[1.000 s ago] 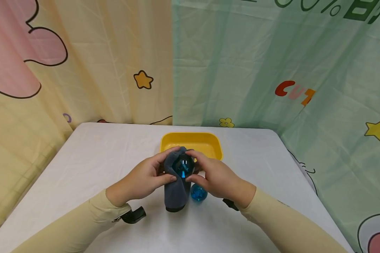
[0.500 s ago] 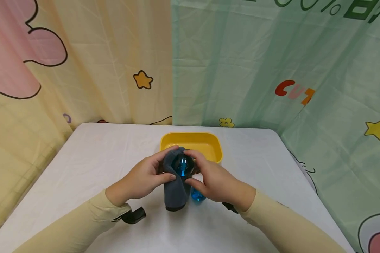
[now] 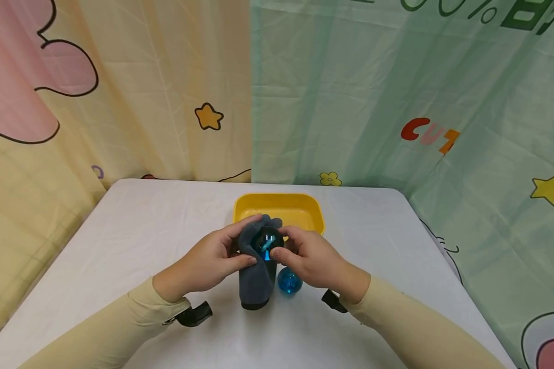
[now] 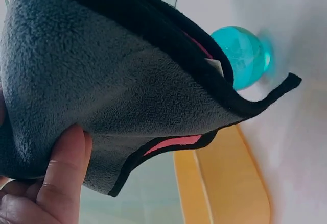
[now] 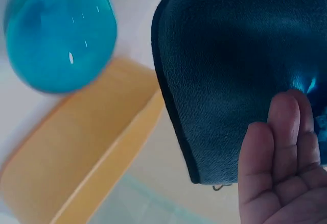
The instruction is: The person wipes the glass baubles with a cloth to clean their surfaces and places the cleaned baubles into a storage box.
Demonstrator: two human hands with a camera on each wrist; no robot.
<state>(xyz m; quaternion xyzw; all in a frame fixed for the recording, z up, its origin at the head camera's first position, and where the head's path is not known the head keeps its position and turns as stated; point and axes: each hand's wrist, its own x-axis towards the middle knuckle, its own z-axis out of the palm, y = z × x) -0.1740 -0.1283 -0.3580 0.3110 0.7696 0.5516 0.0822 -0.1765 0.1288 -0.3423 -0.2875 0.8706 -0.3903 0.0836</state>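
A grey fleecy cloth (image 3: 256, 284) with black edging is wrapped partway round a shiny clear-blue ball (image 3: 269, 241), whose front shows in the head view. My left hand (image 3: 214, 259) grips the cloth on its left side, thumb in front. In the left wrist view the cloth (image 4: 117, 76) hangs in a fold, with a pink patch inside its edge. At the right side, my right hand (image 3: 316, 259) holds the cloth against the ball, thumb at the ball's front. Its fingers (image 5: 283, 127) press the cloth's outer face in the right wrist view.
A second blue ball (image 3: 290, 281) rests on the white table (image 3: 166, 215), just below the right hand. Behind the hands stands a yellow tray (image 3: 300, 202). Printed curtains (image 3: 328, 102) rise at the table's far edge.
My right fingers have drawn in from a wide spread over the ball to a closer hold at its right side. The cloth's top corner now shows. The left hand stays put.
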